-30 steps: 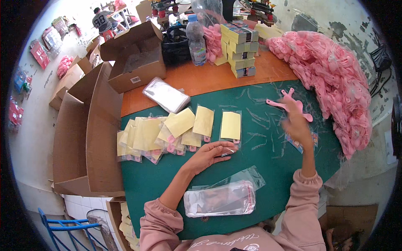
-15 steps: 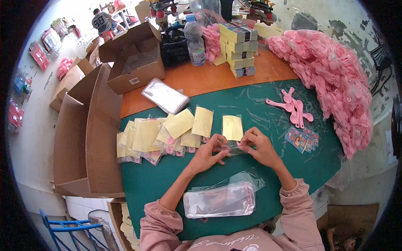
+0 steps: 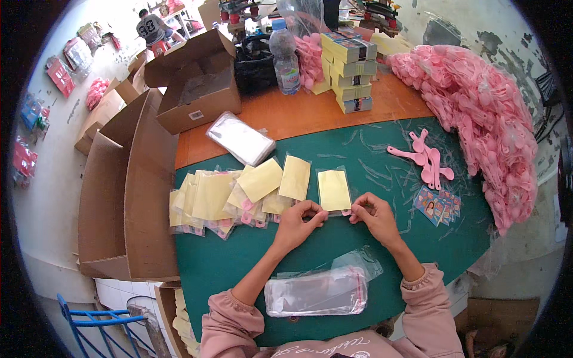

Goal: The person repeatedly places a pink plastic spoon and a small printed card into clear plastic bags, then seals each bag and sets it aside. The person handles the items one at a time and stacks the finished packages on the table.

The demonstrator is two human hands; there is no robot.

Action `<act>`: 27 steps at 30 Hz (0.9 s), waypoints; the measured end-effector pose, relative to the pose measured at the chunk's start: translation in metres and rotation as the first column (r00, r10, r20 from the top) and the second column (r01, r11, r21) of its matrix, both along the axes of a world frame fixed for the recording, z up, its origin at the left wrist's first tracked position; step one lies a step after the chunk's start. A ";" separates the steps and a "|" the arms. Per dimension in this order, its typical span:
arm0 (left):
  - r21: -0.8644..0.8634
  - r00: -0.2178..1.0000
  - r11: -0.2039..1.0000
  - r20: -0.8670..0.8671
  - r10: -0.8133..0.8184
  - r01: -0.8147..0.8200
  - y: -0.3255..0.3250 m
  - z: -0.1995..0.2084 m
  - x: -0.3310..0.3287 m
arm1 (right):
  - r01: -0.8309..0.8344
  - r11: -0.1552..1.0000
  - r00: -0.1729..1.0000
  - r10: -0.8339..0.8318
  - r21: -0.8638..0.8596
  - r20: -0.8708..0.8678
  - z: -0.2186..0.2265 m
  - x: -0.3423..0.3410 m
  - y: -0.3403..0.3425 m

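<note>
A clear plastic packet with a yellow card [image 3: 334, 190] lies on the green table top, a bit of pink showing at its lower edge. My left hand [image 3: 302, 225] pinches its lower left corner between thumb and fingers. At the lower right corner, my right hand [image 3: 376, 218] is closed in a similar pinch. To the left spreads a pile of filled packets [image 3: 210, 196] with yellow cards and pink handles. Between my forearms rests a stack of clear plastic bags [image 3: 316, 293], its top bag skewed. Pink measuring spoons [image 3: 428, 160] and small printed cards [image 3: 439, 206] lie to the right.
A heap of bagged pink spoons [image 3: 477, 119] covers the far right. Bundled card stacks [image 3: 352, 74], a water bottle [image 3: 285, 59] and another bag stack [image 3: 240, 138] stand farther back. Open cardboard boxes [image 3: 140, 197] line the left edge. A person [image 3: 154, 28] sits in the background.
Both hands have drawn slightly down and apart along the packet's lower edge, which now lies flatter with more of the yellow card showing. The whole view has shifted a little.
</note>
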State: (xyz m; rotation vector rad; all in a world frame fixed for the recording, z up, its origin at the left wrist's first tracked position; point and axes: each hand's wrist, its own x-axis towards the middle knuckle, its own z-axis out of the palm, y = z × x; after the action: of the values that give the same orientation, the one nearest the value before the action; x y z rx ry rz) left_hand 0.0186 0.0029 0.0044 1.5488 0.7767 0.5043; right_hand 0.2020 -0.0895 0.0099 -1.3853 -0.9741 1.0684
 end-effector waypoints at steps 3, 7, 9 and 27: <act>0.021 1.000 1.000 -0.031 0.003 -0.002 0.001 0.000 -0.001 | 0.064 0.997 0.997 -0.063 -0.030 0.041 -0.004 -0.006 0.002; 0.056 0.998 0.998 -0.051 0.029 -0.027 0.000 -0.003 -0.001 | 0.117 0.992 0.985 -0.110 -0.050 0.136 -0.003 -0.011 0.004; 0.051 0.998 0.997 -0.024 0.052 -0.051 -0.001 -0.005 0.000 | 0.129 0.990 0.984 -0.121 -0.058 0.132 0.001 -0.013 0.005; 0.086 0.999 0.996 0.008 0.035 -0.035 -0.006 0.003 0.000 | 0.127 0.989 0.983 -0.117 -0.069 0.142 0.001 -0.013 0.004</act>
State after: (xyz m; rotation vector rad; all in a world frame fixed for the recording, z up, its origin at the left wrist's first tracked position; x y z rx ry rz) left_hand 0.0189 -0.0028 0.0073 1.6147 0.7873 0.5746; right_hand 0.1887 -0.0855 0.0112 -1.5795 -0.9416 0.9372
